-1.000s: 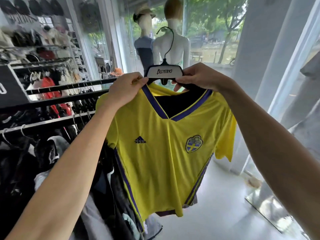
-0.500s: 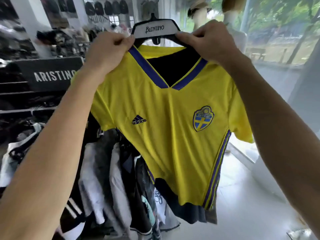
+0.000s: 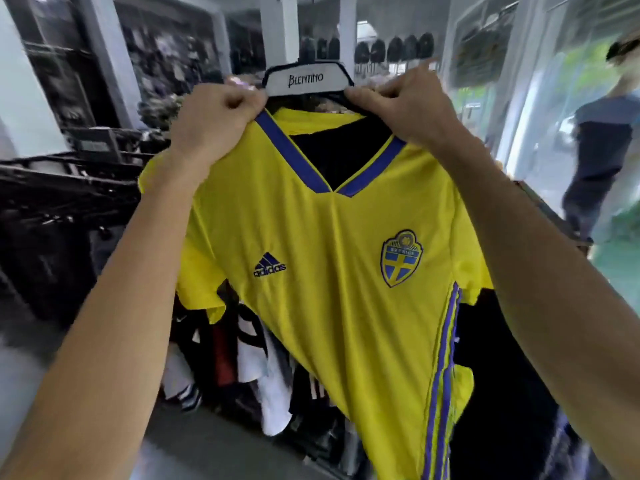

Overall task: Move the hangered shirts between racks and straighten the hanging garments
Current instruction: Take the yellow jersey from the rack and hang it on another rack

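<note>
a: where is the yellow shirt (image 3: 332, 271) right now?

b: it's held up in front of the camera, in the middle of the view, on a dark hanger (image 3: 306, 83) with a white label reading "blentino". nothing shows the hanger hooked on any rail; its hook runs out of the top of the frame.

a: and the hands?

b: the left hand (image 3: 216, 124) is balled at the shirt's left shoulder, fingers (image 3: 239, 98) curled tight and pinching the fabric right by the blue collar (image 3: 294, 155). the right hand (image 3: 412, 109) does the same on the other shoulder, its fingers curled around the hanger arm and the shirt's neck edge. both forearms reach up from the bottom corners.

a: how does the shirt hang?

b: front facing the camera, v-neck open with something dark showing inside it. the adidas logo (image 3: 269, 265) sits on one side of the chest, the crest (image 3: 401, 258) on the other, and blue stripes (image 3: 441, 375) run down the side seam. the lower hem swings off toward the bottom right.

a: anything around it?

b: behind and below the shirt hang dark and white garments (image 3: 263, 368), packed together. dark racks (image 3: 69, 174) stand at the left, blurred. a row of dark caps (image 3: 394, 50) is on the far wall, and a mannequin (image 3: 599, 157) in dark clothes stands by the window at the right.
</note>
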The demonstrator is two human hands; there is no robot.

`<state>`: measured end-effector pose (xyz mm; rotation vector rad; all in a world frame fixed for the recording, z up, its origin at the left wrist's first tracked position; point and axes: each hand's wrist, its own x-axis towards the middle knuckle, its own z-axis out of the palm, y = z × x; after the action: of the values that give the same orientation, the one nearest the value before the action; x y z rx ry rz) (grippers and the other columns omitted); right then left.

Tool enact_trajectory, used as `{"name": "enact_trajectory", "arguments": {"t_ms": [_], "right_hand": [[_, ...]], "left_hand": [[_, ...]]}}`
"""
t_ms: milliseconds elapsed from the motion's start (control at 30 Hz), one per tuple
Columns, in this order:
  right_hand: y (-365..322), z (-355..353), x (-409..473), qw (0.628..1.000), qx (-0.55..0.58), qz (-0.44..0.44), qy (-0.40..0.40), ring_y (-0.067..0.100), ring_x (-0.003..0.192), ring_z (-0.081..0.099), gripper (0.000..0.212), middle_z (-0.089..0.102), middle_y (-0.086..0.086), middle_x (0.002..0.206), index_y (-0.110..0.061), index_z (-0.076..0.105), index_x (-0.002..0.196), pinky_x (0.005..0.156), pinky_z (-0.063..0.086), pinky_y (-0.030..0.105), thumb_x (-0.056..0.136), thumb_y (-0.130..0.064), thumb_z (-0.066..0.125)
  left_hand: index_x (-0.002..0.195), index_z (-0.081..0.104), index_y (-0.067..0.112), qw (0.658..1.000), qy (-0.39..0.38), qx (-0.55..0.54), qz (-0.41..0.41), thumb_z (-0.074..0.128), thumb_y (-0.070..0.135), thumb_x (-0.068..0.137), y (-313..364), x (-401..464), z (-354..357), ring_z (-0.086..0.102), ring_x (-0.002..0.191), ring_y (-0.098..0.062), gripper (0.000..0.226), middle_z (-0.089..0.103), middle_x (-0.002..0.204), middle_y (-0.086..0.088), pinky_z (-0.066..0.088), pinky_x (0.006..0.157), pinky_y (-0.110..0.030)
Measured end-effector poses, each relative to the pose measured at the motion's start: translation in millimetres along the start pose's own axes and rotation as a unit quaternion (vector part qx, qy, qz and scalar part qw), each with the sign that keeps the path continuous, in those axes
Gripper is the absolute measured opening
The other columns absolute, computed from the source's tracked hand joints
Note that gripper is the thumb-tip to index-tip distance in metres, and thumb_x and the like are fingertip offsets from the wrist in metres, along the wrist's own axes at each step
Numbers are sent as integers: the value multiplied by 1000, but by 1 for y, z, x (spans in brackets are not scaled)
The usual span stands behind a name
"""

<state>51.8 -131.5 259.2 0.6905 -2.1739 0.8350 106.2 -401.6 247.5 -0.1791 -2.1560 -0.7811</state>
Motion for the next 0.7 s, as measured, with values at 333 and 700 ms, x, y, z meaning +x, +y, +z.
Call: {"name": "enact_trajectory", "arguments": {"t_ms": [333, 700], "right_hand": [[-156, 254, 19, 967, 185, -83, -156, 27, 73, 64, 35, 71, 10, 77, -22, 73, 75, 66, 47, 40, 94, -51, 66], [-301, 507, 5, 945, 245, -135, -166, 13, 103, 62, 17, 73, -13, 101, -28, 74, 101, 107, 41, 51, 97, -40, 63]], "left_hand": [[89, 71, 24, 979, 81, 164, -86, 53, 51, 95, -214, -53, -172, 59, 85, -27, 34, 60, 78, 1, 40, 67, -37], [91, 48, 24, 934, 115, 255, -224, 61, 54, 90, -399, -119, -252, 59, 86, -28, 33, 62, 85, 5, 43, 83, -47]]}}
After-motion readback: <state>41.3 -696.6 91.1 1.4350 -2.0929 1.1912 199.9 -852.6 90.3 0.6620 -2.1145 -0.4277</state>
